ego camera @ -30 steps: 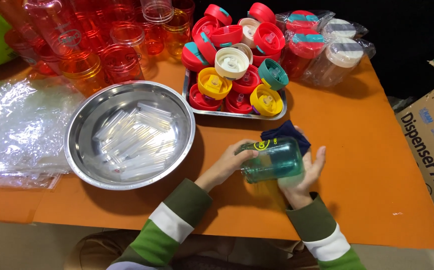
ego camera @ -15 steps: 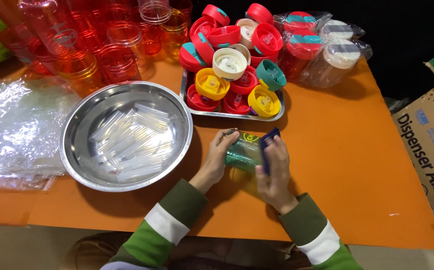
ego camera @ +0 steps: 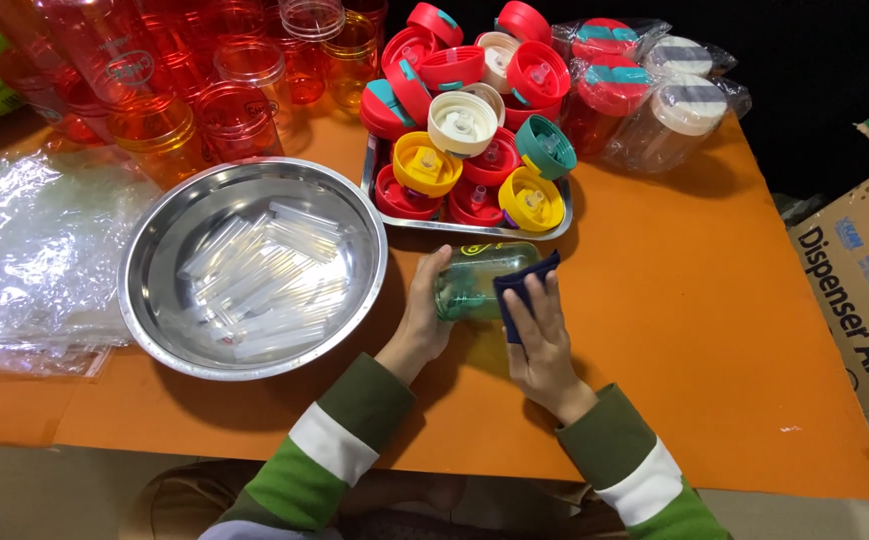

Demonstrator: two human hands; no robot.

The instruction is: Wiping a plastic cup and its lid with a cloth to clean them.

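Observation:
A clear green plastic bottle [ego camera: 478,275] lies on its side on the orange table [ego camera: 674,330], just in front of the metal tray [ego camera: 469,228] of caps. My left hand [ego camera: 424,312] grips its open mouth end. My right hand [ego camera: 539,335] presses a dark blue cloth [ego camera: 519,288] against the bottle's side. Both sleeves are green with white stripes.
A steel bowl [ego camera: 154,250] with several clear plastic straws stands at the left. The tray holds several red, yellow, teal and white caps. Orange-red cups [ego camera: 204,90] crowd the back left, wrapped bottles [ego camera: 654,90] the back right. Plastic bags [ego camera: 24,250] lie far left, a cardboard box [ego camera: 864,270] far right.
The bottle came down from being held up in both hands and now lies on the table near the tray. My right hand moved over it with the blue cloth.

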